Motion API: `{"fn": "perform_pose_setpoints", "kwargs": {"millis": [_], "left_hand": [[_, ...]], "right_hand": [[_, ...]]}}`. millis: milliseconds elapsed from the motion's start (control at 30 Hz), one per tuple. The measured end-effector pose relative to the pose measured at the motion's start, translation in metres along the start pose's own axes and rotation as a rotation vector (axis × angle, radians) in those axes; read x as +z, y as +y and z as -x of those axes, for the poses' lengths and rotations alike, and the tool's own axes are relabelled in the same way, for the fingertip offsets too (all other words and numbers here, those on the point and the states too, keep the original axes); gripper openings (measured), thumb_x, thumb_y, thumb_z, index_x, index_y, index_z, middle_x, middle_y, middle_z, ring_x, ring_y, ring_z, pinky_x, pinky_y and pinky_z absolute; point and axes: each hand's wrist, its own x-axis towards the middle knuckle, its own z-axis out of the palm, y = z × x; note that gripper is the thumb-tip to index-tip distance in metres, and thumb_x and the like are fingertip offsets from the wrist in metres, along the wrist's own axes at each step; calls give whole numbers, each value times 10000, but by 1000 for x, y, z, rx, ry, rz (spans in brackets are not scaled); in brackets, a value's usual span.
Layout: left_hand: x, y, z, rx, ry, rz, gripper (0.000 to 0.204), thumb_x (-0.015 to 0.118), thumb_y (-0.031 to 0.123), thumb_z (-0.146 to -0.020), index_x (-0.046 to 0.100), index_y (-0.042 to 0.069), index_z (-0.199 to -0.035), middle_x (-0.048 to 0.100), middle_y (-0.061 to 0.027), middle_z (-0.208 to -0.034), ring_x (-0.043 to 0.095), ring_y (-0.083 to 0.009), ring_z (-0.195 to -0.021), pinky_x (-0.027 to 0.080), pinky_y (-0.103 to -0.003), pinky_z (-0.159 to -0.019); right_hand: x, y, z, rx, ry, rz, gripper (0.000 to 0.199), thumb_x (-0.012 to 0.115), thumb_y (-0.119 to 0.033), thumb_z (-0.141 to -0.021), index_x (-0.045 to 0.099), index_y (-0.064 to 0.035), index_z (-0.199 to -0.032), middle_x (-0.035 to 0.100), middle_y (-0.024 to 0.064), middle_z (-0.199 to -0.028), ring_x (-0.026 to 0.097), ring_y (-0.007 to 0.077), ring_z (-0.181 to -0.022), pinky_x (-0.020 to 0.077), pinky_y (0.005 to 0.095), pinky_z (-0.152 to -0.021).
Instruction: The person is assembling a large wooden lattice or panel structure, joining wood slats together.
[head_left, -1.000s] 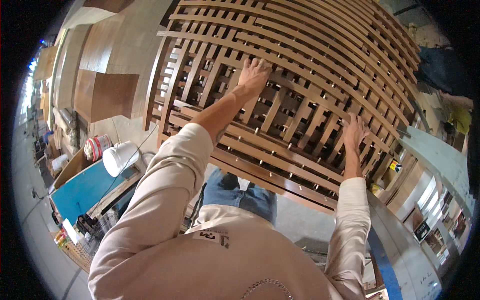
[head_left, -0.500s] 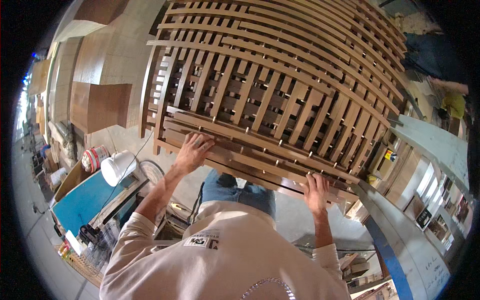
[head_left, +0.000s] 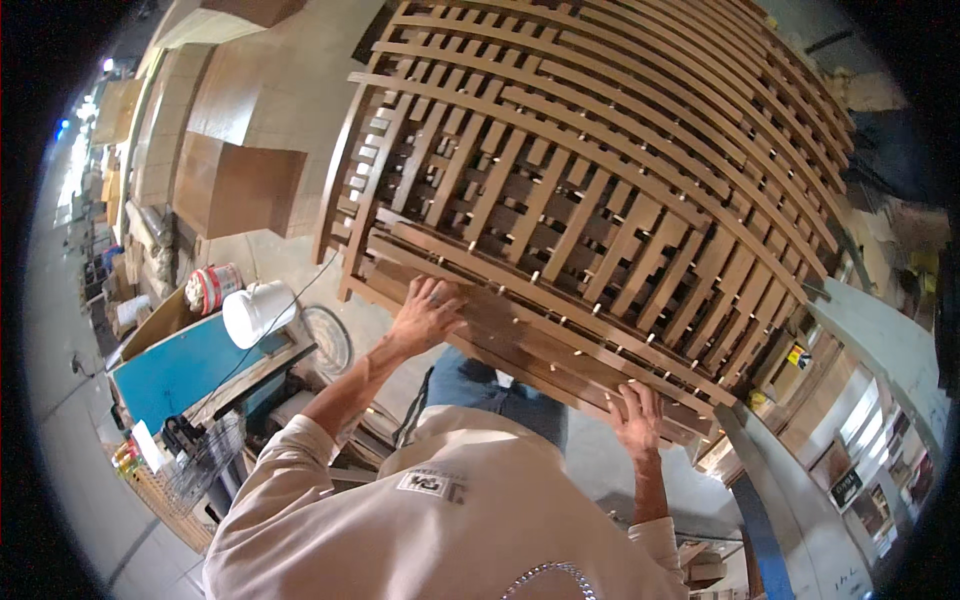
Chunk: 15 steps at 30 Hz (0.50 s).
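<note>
A brown wooden rail [head_left: 525, 345] lies across the near edge of a stack of slatted wooden frames [head_left: 480, 195]. My left hand [head_left: 430, 314] grips it toward its left end, fingers curled over the top. Near its right end, my right hand [head_left: 637, 415] is bent round the same rail, fingertips on the upper side. Both thumbs are mostly hidden below the wood. Beside it, along the stack's front, runs a row of short pale dowels [head_left: 535, 277] set into the wood. Whether the rail is loose from the stack, I cannot tell.
To the left stand a white bucket [head_left: 257, 313], a red-and-white tub [head_left: 212, 288] and a blue board [head_left: 185, 372]. Brown wooden boxes [head_left: 238, 188] sit farther left. A grey panel [head_left: 800, 500] edges the right side, and a black fan [head_left: 205, 460] stands lower left.
The view has shifted, so most things appear farther right. The rail has tilted, and more of its broad face shows between my hands. Both hands stay on it.
</note>
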Motion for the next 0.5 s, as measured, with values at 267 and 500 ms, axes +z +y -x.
{"fn": "perform_pose_setpoints", "kwargs": {"millis": [267, 500], "left_hand": [[-18, -2, -101, 87, 201, 51, 253, 614, 174, -839, 577, 51, -1057, 507, -131, -1073, 477, -326, -1002, 343, -475, -905], [11, -41, -262, -56, 395, -307, 425, 586, 175, -836, 479, 79, -1236, 453, -105, -1270, 392, -270, -1220, 255, -498, -1017]], "right_hand": [[-32, 45, -114, 104, 344, 126, 210, 580, -156, -876, 586, -34, -1047, 565, 117, -1038, 554, 301, -961, 463, 393, -804], [-31, 83, -254, 194, 262, 275, 438, 555, -132, -879, 446, -77, -1300, 433, 108, -1337, 395, 284, -1243, 320, 459, -1016]]}}
